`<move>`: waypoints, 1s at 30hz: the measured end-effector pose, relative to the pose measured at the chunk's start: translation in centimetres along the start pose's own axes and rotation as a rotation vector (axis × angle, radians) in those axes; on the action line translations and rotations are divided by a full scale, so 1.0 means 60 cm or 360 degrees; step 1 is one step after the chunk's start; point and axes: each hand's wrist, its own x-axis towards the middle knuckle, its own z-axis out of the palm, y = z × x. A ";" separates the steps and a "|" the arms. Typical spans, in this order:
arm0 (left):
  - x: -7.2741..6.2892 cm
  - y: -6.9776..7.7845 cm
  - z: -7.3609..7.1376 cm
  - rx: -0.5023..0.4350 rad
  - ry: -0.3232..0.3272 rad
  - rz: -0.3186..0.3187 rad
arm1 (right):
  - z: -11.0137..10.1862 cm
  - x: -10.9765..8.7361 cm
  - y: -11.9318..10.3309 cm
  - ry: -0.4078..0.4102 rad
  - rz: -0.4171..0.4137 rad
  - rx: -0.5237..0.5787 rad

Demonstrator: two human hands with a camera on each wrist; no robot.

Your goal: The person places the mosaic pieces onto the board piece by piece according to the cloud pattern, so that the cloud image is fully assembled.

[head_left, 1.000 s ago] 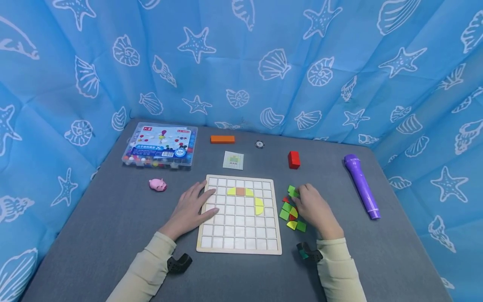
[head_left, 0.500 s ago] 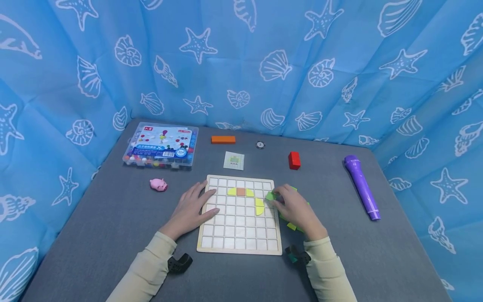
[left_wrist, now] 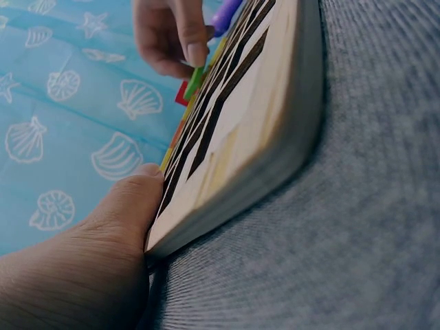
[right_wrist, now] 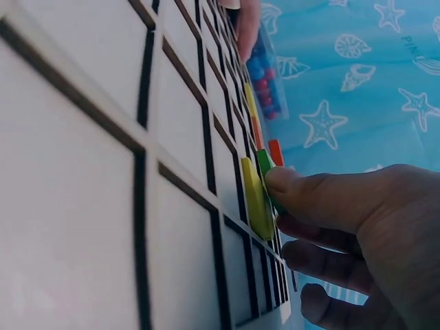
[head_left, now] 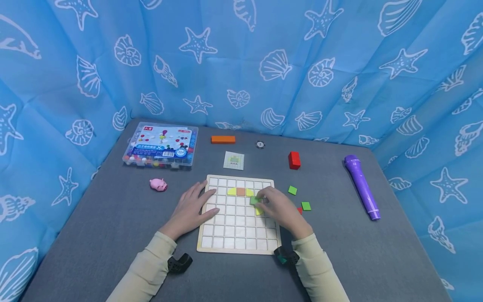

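My left hand (head_left: 188, 212) rests with spread fingers on the left edge of a wooden grid board (head_left: 239, 251). Over the board's upper right cells, my right hand (head_left: 283, 212) pinches a green square tile (head_left: 254, 200) between thumb and fingers. In the right wrist view the green tile (right_wrist: 264, 165) is tilted, close beside a yellow rounded piece (right_wrist: 256, 203) lying on the grid. A brown square tile (head_left: 240, 191) lies in an upper row between two yellow rounded pieces (head_left: 232, 191). My right fingers partly cover the yellow pieces near them.
Loose green tiles (head_left: 306, 206) and a red piece lie right of the board, partly behind my right hand. Farther back are a pattern card (head_left: 233, 160), orange block (head_left: 223, 139), round token (head_left: 260, 144), red block (head_left: 294, 160), purple microphone (head_left: 362, 186), pink pig (head_left: 158, 184) and plastic case (head_left: 160, 144).
My right hand has come left from the loose pieces to the board, carrying a green square tile to the upper right cells. My left hand stays on the board's edge.
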 end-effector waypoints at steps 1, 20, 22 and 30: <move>0.000 0.000 0.000 0.0002 -0.0001 -0.0001 | 0.001 0.001 0.000 0.0004 -0.0015 -0.0013; 0.001 0.001 0.001 0.0019 0.0017 -0.0004 | 0.012 0.013 -0.006 0.0006 -0.0198 -0.0151; 0.001 0.002 0.000 0.0019 0.0006 -0.0013 | 0.011 0.013 -0.007 0.0001 -0.0202 -0.0144; 0.000 0.004 -0.004 0.0015 -0.0001 -0.0015 | 0.013 0.012 -0.003 -0.0003 -0.0184 -0.0142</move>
